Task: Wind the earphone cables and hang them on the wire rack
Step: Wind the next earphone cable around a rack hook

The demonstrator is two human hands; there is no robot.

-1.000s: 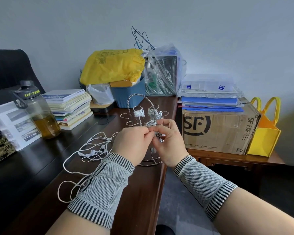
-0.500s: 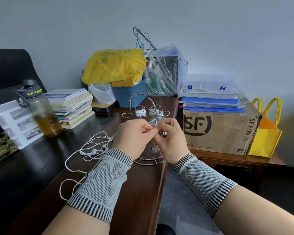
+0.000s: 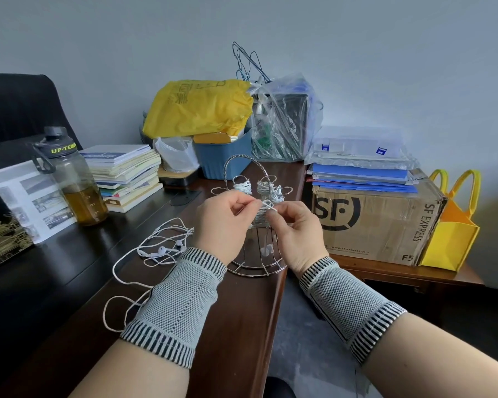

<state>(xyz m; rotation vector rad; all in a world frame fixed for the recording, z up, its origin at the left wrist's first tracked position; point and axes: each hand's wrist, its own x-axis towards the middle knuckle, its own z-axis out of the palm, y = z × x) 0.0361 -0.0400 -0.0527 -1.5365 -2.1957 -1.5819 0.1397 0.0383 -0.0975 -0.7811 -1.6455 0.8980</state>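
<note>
Two hands point(image 3: 224, 222) point(image 3: 295, 234), one wire rack point(image 3: 256, 265), two wound earphone bundles point(image 3: 242, 186) point(image 3: 266, 187), one bottle point(image 3: 75, 182).

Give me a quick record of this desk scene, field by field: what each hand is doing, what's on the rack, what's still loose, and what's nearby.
left hand: left hand pinches the white cable
right hand: right hand holds the wound earphone bundle, one earbud dangling below
wire rack: wire rack stands upright on the brown desk; two wound bundles hang on its hooks
loose: unwound earphones lie tangled left of the rack
nearby: water bottle, book stack, cardboard box, yellow bag
</note>
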